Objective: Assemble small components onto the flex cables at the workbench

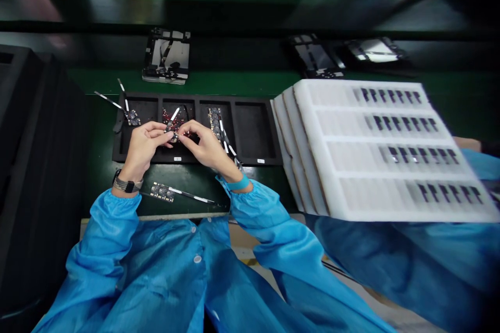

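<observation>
Both my hands meet over a black compartment tray [253, 158]. My left hand [145, 144] pinches a small circuit board [174, 137] that has a white-and-black flex strip [172, 119] standing up from it. The fingers of my right hand [201, 141] are closed at the board's right edge; they partly hide it. Beneath and behind the hands, one compartment holds many small red-and-black parts [180, 116]. The compartment to its left has boards with strips [133, 117], and the one to its right holds more circuit boards [214, 119].
Loose boards with a long strip [162, 192] lie on the green bench before the tray. To the right stands a stack of white foam trays [339, 164] with rows of dark parts. Device assemblies [167, 57] sit behind. Black crates [39, 177] are at left. A co-worker's blue sleeve [482, 169] shows at right.
</observation>
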{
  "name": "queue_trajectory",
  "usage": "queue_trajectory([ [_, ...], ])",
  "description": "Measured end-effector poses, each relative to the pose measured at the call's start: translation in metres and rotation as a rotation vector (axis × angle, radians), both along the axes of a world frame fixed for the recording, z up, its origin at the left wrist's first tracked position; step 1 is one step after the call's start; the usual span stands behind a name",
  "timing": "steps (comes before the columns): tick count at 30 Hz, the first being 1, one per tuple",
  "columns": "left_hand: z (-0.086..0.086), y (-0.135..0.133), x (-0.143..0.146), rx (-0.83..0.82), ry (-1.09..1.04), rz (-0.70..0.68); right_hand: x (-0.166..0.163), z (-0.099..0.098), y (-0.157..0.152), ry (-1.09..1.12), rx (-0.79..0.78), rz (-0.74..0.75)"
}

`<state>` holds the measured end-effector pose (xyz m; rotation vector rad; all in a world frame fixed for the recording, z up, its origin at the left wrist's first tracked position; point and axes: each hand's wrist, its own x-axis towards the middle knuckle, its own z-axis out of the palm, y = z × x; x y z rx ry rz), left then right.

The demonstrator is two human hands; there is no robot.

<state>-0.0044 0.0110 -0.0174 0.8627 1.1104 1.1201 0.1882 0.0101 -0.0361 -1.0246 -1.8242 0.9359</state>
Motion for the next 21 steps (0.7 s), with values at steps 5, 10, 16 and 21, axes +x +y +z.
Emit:
queue_trajectory([
  [5,0.0011,-0.0003,0.0009,0.016,-0.021,0.034,0.0007,0.0006,-0.0005,0.019,-0.028,-0.01],
  [10,-0.0015,-0.0003,0.0008,0.03,-0.019,0.033,-0.0015,0.0019,-0.0019,0.023,-0.046,-0.048],
  [16,-0.0044,0.0005,0.0003,0.027,-0.006,0.025,-0.0032,0.0018,-0.0035,0.021,-0.043,-0.07],
  [21,-0.0037,0.0005,0.0,-0.012,-0.048,0.006,-0.0028,0.0017,-0.0032,0.04,-0.051,-0.056],
])
